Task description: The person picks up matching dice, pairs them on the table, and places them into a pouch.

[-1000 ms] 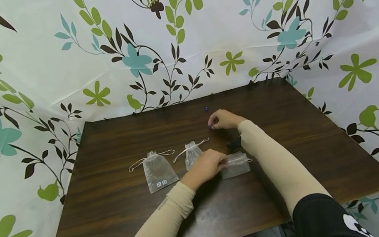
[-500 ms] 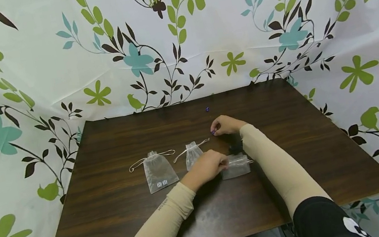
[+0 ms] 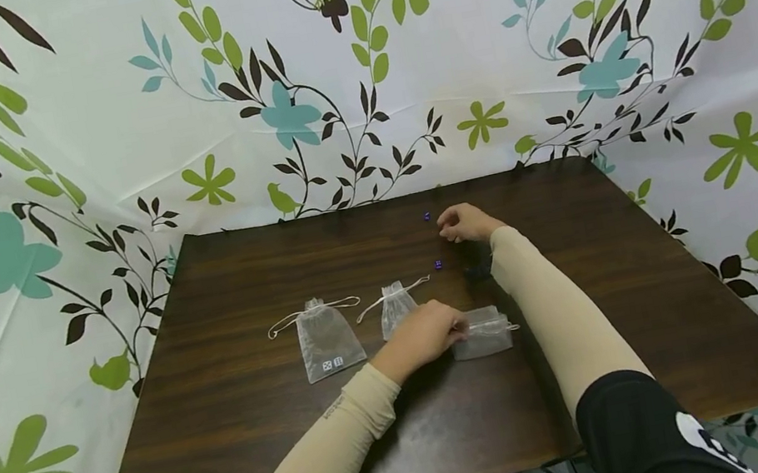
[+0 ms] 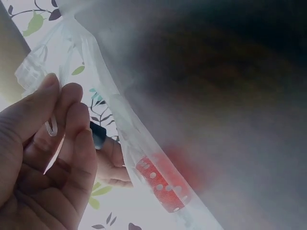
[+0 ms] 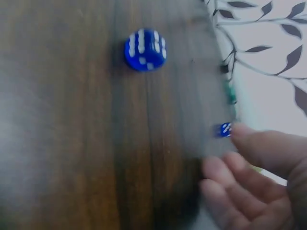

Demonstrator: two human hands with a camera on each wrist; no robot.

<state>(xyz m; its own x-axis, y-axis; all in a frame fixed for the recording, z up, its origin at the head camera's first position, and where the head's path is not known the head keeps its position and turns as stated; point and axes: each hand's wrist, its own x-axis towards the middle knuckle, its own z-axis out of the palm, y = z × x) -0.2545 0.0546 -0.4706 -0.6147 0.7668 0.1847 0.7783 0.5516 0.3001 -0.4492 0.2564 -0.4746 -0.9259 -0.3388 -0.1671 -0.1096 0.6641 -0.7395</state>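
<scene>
My left hand (image 3: 426, 338) is low over the table; in the left wrist view its thumb and fingers pinch the clear, cord-looped top of a sheer drawstring pouch (image 4: 127, 115). Red dice (image 4: 163, 184) with white dots show through the pouch's side. In the head view the fingertips meet the left edge of a pouch (image 3: 489, 340) lying flat. My right hand (image 3: 466, 223) holds nothing, thumb and fingers apart, near the far blue die (image 3: 426, 216). A second blue die (image 3: 438, 265) rests on the table closer to me.
A flat sheer pouch (image 3: 327, 339) with white dice near its bottom lies to the left. Another drawstring pouch (image 3: 396, 307) is partly behind my left hand. The brown table (image 3: 251, 462) meets a patterned cloth (image 3: 124, 129) at its back edge.
My right hand has set a blue die on the table, let it go and moved away toward the far die. My left hand keeps its place at the pouch.
</scene>
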